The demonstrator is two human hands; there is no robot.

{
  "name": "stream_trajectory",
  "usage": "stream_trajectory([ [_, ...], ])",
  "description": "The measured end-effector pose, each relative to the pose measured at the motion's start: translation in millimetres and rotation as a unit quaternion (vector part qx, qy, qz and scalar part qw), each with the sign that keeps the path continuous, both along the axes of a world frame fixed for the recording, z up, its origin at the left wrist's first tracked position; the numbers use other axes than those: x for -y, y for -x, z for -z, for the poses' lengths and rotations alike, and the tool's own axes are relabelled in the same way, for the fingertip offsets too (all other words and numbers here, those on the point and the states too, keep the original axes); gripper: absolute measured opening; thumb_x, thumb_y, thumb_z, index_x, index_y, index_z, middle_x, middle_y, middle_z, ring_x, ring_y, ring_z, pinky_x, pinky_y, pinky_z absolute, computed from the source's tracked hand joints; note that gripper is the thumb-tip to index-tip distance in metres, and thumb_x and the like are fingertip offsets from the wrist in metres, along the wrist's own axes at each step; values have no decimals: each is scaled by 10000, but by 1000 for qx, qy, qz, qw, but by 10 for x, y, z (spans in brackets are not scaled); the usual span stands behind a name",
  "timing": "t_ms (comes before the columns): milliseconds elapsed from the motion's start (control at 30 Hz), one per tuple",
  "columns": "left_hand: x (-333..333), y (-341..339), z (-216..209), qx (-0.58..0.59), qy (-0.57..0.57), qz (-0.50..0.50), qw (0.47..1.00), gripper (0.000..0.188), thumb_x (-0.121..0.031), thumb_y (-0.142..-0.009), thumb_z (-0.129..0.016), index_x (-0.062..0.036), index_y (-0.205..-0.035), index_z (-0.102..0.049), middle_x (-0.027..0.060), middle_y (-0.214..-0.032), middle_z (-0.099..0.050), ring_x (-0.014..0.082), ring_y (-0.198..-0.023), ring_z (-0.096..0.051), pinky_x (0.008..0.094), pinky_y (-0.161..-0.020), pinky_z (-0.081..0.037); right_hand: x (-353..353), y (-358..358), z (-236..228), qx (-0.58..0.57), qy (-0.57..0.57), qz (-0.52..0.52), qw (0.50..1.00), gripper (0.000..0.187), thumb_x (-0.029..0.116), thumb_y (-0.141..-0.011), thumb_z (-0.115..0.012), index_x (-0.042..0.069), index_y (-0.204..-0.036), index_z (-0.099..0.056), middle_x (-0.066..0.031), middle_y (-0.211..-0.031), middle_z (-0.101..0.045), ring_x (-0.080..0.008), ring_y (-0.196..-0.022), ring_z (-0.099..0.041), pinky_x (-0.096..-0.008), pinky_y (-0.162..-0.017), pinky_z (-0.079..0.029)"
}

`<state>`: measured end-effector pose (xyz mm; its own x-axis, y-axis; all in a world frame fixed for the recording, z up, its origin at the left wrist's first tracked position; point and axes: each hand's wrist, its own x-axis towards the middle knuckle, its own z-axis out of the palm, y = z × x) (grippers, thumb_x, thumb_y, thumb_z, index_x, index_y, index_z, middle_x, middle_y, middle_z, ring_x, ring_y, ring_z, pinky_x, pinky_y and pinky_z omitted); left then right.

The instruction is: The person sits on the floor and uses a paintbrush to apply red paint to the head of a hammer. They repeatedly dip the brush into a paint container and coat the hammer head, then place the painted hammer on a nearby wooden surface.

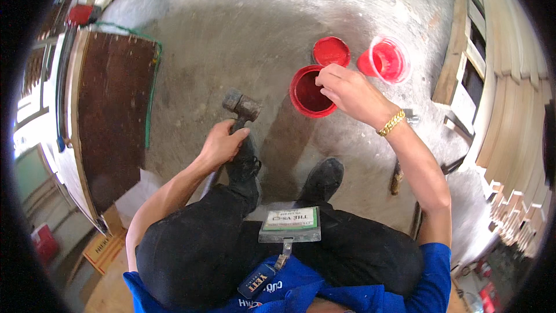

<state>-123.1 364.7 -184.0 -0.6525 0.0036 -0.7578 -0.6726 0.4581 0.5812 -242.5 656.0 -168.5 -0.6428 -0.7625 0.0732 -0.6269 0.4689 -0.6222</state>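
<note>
My left hand (222,144) is wrapped round the handle of a hammer (242,105), close below its heavy, worn metal head. The hammer is held up in front of my left shoe. Over the right side of an open red tub (296,99) is my right hand (354,96), its fingers curled together above the opening. Whatever those fingertips hold, if anything, is hidden. Dark shadow fills the tub, so its contents cannot be made out. Just behind it lies a round red lid (332,51). To the right, a clear plastic cup with red in it (389,61) leans on its side.
A dark brown wooden panel (116,116) stands at the left, with a green cord (149,104) along its edge. Stacked pale boards (509,116) and a wooden frame (454,64) line the right. A wooden-handled tool (397,178) lies right of my shoes on the concrete floor (231,40).
</note>
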Motion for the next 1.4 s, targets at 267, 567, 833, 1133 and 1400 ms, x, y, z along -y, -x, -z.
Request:
stream_trajectory([
  [267,59,91,-157,-17,-19,18,1000,266,-221,-855,-572,-3,-723,-493,46,-564,-506,124,-466,-489,294,-437,-393,158,32,29,24,-68,-78,994,119,27,-783,-585,0,-899,-576,-139,-832,-593,-295,-791,-596,-368,-680,-487],
  [567,-63,1017,-1129,-129,22,229,964,228,-214,-874,-574,14,-885,-571,22,-575,-502,107,-467,-492,273,-449,-398,-683,-119,-679,205,426,402,784,81,39,-878,-580,8,-953,-581,-125,-877,-647,-102,-609,-566,-212,-508,-452],
  [833,-614,1265,-1618,-205,-30,410,888,224,-228,-900,-548,-15,-962,-575,-5,-617,-465,59,-546,-441,253,-482,-359,-797,-556,-1257,130,625,323,699,137,57,-873,-567,2,-995,-544,-181,-883,-631,-136,-516,-549,-229,-425,-440],
  [1133,-724,1142,-1730,-220,-81,405,884,241,-206,-856,-594,20,-917,-537,183,-633,-465,213,-558,-414,358,-546,-380,-937,-551,-1321,55,596,341,724,76,56,-865,-557,-6,-907,-545,-170,-848,-612,-112,-507,-514,-228,-433,-438],
  [1400,-728,1159,-1762,-238,-89,439,862,273,-227,-850,-617,11,-977,-570,169,-676,-501,212,-576,-467,340,-563,-404,-722,-632,-1183,130,605,313,721,141,52,-854,-583,6,-967,-513,-180,-834,-624,-136,-516,-555,-225,-414,-453],
])
